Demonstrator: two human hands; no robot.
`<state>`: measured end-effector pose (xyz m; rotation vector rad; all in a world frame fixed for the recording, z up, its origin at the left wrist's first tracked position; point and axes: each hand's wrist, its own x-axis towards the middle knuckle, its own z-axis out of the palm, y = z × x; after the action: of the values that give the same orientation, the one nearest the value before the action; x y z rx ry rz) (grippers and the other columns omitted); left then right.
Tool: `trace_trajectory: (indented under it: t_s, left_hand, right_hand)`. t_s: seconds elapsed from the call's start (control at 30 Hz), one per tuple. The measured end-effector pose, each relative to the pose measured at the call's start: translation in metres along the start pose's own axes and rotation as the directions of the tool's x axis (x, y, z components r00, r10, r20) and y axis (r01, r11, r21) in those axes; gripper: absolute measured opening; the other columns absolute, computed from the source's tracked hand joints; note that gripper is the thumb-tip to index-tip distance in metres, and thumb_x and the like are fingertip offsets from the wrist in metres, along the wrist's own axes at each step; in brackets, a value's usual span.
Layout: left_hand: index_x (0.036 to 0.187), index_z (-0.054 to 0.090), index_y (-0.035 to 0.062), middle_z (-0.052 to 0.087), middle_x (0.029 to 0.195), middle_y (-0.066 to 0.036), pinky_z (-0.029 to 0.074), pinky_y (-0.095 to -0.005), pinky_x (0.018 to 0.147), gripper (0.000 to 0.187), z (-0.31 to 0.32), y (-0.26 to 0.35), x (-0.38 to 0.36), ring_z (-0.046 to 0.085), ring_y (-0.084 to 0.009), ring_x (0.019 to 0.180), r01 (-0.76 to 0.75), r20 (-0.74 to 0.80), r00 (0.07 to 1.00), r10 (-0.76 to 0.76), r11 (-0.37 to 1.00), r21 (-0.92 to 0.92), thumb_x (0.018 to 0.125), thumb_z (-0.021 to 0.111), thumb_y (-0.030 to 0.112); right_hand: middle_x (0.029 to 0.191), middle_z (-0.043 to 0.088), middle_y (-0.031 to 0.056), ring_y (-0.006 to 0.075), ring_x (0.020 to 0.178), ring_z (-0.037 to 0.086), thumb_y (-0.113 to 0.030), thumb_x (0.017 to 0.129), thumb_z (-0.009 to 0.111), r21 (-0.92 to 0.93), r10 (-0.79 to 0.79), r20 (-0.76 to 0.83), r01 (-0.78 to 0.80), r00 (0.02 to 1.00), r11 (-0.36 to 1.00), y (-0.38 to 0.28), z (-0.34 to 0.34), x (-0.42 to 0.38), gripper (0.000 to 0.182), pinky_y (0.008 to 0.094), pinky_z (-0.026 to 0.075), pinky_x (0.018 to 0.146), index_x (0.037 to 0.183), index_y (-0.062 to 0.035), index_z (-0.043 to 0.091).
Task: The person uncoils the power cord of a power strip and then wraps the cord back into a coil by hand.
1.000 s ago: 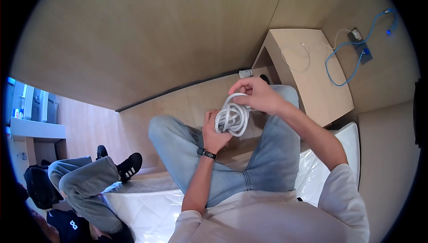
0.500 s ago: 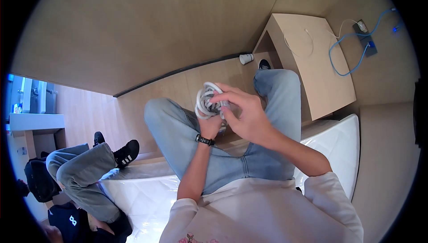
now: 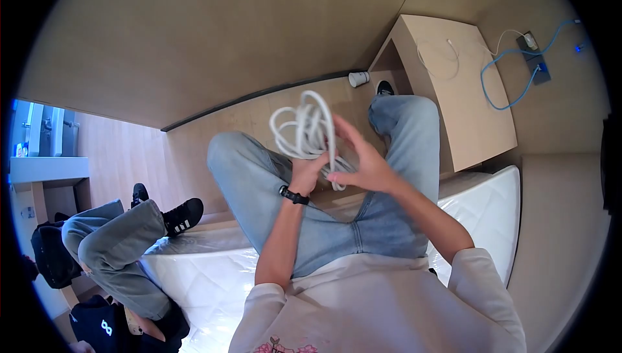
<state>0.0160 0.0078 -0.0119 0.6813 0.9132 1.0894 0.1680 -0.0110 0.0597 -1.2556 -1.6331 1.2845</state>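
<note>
A white cable [image 3: 303, 131], gathered into a loose coil of several loops, is raised above my lap between both hands. My left hand [image 3: 308, 173], with a black watch [image 3: 293, 195] on its wrist, is closed around the lower middle of the coil. On the coil's right side is my right hand [image 3: 370, 166]. Its thumb presses on the lower strands, and its fingers reach up behind the loops, partly hidden. The upper loops fan out above my left hand.
Another person's legs [image 3: 120, 243] are at the left, by the plastic-wrapped mattress [image 3: 201, 278]. A wooden cabinet [image 3: 463, 94] stands at the right, with a thin white cable on top. A blue cable [image 3: 483, 81] runs from the wall socket. A white cup [image 3: 358, 79] lies on the floor.
The coil has been lifted a little and turned, and its loops spread wider and stand taller. My right hand has moved from the coil's top to its right side, with fingers more apart.
</note>
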Motion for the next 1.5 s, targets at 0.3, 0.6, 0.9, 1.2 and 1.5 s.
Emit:
trace_trajectory:
  t_s: [0.3, 0.6, 0.9, 1.2, 1.5]
  left_hand:
    - [0.117, 0.05, -0.0003, 0.058, 0.113, -0.011, 0.045, -0.0329, 0.088, 0.051, 0.009, 0.014, -0.011, 0.057, -0.0187, 0.102, -0.023, 0.248, 0.955, -0.162, 0.795, 0.607, 0.07, 0.068, 0.008]
    - [0.124, 0.046, 0.002, 0.053, 0.12, -0.016, 0.04, -0.0365, 0.094, 0.058, 0.008, 0.013, -0.01, 0.053, -0.028, 0.108, -0.295, 0.383, 0.92, -0.084, 0.496, 0.817, 0.07, 0.065, 0.012]
    - [0.134, 0.029, 0.0004, 0.049, 0.122, -0.008, 0.041, -0.0322, 0.094, 0.079, 0.022, 0.022, -0.013, 0.05, -0.017, 0.109, -0.106, 0.497, 0.864, -0.075, 0.939, 0.326, 0.069, 0.074, 0.007]
    - [0.112, 0.049, 0.0026, 0.055, 0.093, -0.007, 0.047, -0.0324, 0.08, 0.038, -0.015, 0.007, -0.011, 0.056, -0.0168, 0.085, 0.192, 0.047, 0.981, -0.189, 0.898, -0.396, 0.076, 0.059, 0.004]
    - [0.101, 0.049, 0.004, 0.047, 0.073, -0.002, 0.044, -0.0289, 0.072, 0.028, -0.022, 0.018, -0.001, 0.047, -0.0156, 0.07, 0.045, 0.047, 0.999, -0.025, 0.866, -0.498, 0.076, 0.057, 0.014]
  right_hand:
    - [0.125, 0.047, 0.0137, 0.0262, 0.111, 0.051, -0.027, 0.058, 0.084, 0.211, -0.05, -0.076, 0.065, 0.996, 0.975, -0.006, 0.005, 0.032, 0.096, 0.036, 0.042, 0.091, 0.136, -0.0082, 0.03]
    - [0.088, 0.057, 0.0077, 0.0158, 0.08, 0.058, -0.018, 0.055, 0.08, -0.206, -0.065, -0.331, -0.005, 0.941, 0.979, 0.001, 0.013, 0.02, 0.065, 0.0305, 0.048, 0.072, 0.107, -0.008, 0.043]
    - [0.077, 0.058, 0.0083, 0.0217, 0.069, 0.061, -0.017, 0.058, 0.076, -0.023, 0.025, -0.512, -0.043, 0.858, 0.999, -0.026, -0.002, 0.044, 0.055, 0.0334, 0.049, 0.065, 0.101, -0.0099, 0.045]
    - [0.112, 0.053, 0.0118, 0.0217, 0.106, 0.052, -0.02, 0.073, 0.076, 0.213, 0.0, -0.098, 0.021, 0.995, 0.977, -0.022, -0.002, 0.038, 0.065, 0.035, 0.043, 0.091, 0.128, -0.008, 0.043]
    - [0.109, 0.056, 0.012, 0.0165, 0.096, 0.056, -0.027, 0.087, 0.061, 0.308, 0.56, 0.215, -0.6, 0.8, 0.738, 0.059, -0.02, -0.023, 0.042, 0.0301, 0.048, 0.076, 0.122, -0.0066, 0.051]
